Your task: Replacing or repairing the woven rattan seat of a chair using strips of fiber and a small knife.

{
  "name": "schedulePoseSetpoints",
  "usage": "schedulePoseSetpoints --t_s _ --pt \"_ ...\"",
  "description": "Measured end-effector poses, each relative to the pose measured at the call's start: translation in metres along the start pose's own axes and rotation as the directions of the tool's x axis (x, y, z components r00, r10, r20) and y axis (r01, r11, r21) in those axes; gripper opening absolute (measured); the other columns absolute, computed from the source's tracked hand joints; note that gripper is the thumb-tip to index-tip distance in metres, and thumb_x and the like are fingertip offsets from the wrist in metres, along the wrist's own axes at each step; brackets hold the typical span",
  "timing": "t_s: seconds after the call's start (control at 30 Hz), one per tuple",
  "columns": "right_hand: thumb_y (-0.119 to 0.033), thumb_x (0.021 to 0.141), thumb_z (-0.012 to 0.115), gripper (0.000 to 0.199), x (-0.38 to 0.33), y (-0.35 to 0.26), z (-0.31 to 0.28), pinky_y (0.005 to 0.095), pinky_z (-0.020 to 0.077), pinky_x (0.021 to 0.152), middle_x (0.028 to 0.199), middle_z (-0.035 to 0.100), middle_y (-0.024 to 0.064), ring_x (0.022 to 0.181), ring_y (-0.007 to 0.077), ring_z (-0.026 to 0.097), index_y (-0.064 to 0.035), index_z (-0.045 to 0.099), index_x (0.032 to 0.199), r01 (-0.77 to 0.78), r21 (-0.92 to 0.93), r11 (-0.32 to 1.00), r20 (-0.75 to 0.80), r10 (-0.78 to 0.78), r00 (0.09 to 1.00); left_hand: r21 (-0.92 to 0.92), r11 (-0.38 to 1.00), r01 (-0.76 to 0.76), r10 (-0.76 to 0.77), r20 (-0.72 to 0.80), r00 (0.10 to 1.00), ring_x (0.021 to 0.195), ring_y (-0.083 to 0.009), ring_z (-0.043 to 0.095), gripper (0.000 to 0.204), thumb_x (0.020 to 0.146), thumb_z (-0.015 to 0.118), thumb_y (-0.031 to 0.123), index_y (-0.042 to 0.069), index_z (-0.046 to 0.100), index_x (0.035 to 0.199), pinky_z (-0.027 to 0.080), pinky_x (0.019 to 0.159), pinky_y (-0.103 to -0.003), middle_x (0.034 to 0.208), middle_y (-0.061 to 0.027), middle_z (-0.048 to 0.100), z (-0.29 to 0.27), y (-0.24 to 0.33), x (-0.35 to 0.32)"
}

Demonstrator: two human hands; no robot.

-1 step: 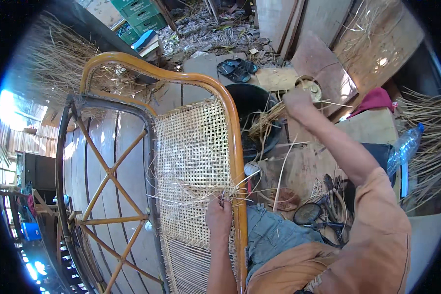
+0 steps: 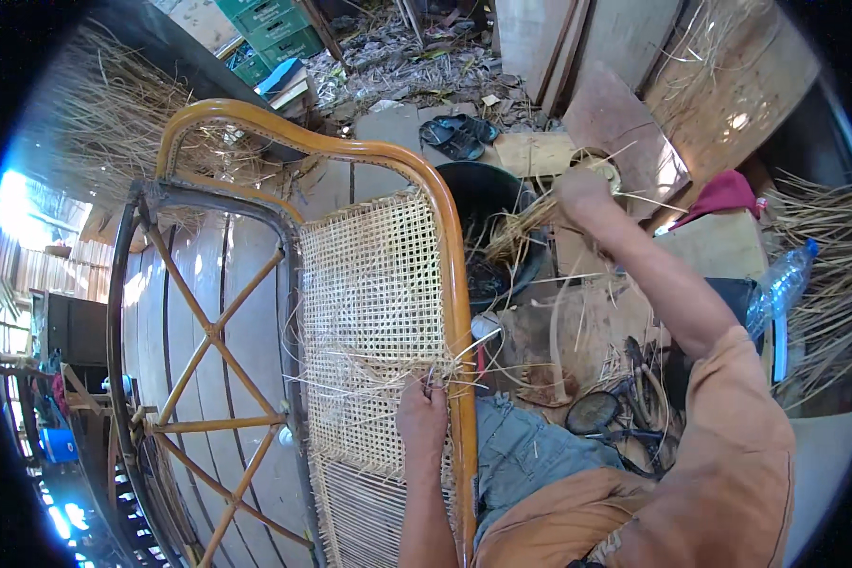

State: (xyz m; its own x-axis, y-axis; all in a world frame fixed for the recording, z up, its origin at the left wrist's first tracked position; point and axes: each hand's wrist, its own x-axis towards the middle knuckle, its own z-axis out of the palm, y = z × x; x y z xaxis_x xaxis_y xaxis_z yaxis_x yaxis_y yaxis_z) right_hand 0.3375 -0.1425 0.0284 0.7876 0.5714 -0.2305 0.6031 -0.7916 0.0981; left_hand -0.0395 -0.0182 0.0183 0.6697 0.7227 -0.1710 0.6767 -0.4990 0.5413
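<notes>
A curved orange-brown wooden chair frame (image 2: 350, 150) lies in front of me, with a pale woven cane panel (image 2: 369, 284) stretched inside it. My left hand (image 2: 424, 417) rests on the panel's unfinished edge, next to the frame's right rail, and pinches loose cane strands there. My right hand (image 2: 582, 194) is stretched far forward with its fingers closed on a bundle of cane strands (image 2: 516, 232). The bundle hangs over a black tub (image 2: 483, 185). A long strand (image 2: 554, 322) curves down from that hand toward my lap.
A dark frame with crossed wooden braces (image 2: 208, 331) lies left of the panel. Dark sandals (image 2: 456, 133), green crates (image 2: 275, 33), wooden boards (image 2: 625, 123), a plastic bottle (image 2: 781, 284) and heaps of cane (image 2: 824, 312) surround me. Tools and a round mesh object (image 2: 596, 412) lie by my right knee.
</notes>
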Motion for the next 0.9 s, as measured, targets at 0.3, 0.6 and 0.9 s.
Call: schedulePoseSetpoints --t_s 0.3,0.6,0.9 --pt "-0.014 0.078 0.051 0.017 -0.056 0.041 -0.055 0.0437 0.0503 0.066 0.082 0.064 0.0166 0.08 0.0336 0.064 -0.0068 0.064 0.085 0.119 0.049 0.992 -0.295 -0.1 0.95 -0.04 0.999 0.025 -0.024 0.02 1.0 0.076 -0.0327 0.061 0.023 0.083 0.055 0.018 0.002 0.06 0.099 0.048 0.069 -0.039 0.084 -0.0173 0.063 0.002 -0.001 0.0" --pt "-0.018 0.08 0.051 0.019 -0.075 0.077 -0.068 0.0406 0.0483 0.068 0.085 0.063 0.0133 0.083 0.0307 0.061 -0.0113 0.064 0.092 0.19 0.173 0.967 -0.379 -0.113 0.919 0.015 0.998 0.057 -0.057 0.014 0.998 0.077 -0.0339 0.062 0.022 0.082 0.056 0.018 0.002 0.06 0.097 0.048 0.069 -0.041 0.083 -0.0189 0.064 0.0 0.0 0.0" --pt "-0.012 0.076 0.054 0.018 -0.093 0.096 -0.076 0.0427 0.0486 0.065 0.078 0.061 0.0191 0.077 0.037 0.06 -0.0078 0.063 0.091 0.165 0.274 0.948 -0.366 -0.055 0.929 -0.033 0.996 0.083 -0.081 0.037 0.996 0.08 -0.0351 0.062 0.025 0.082 0.056 0.018 0.001 0.06 0.099 0.048 0.073 -0.041 0.086 -0.0201 0.064 -0.002 0.003 0.002"
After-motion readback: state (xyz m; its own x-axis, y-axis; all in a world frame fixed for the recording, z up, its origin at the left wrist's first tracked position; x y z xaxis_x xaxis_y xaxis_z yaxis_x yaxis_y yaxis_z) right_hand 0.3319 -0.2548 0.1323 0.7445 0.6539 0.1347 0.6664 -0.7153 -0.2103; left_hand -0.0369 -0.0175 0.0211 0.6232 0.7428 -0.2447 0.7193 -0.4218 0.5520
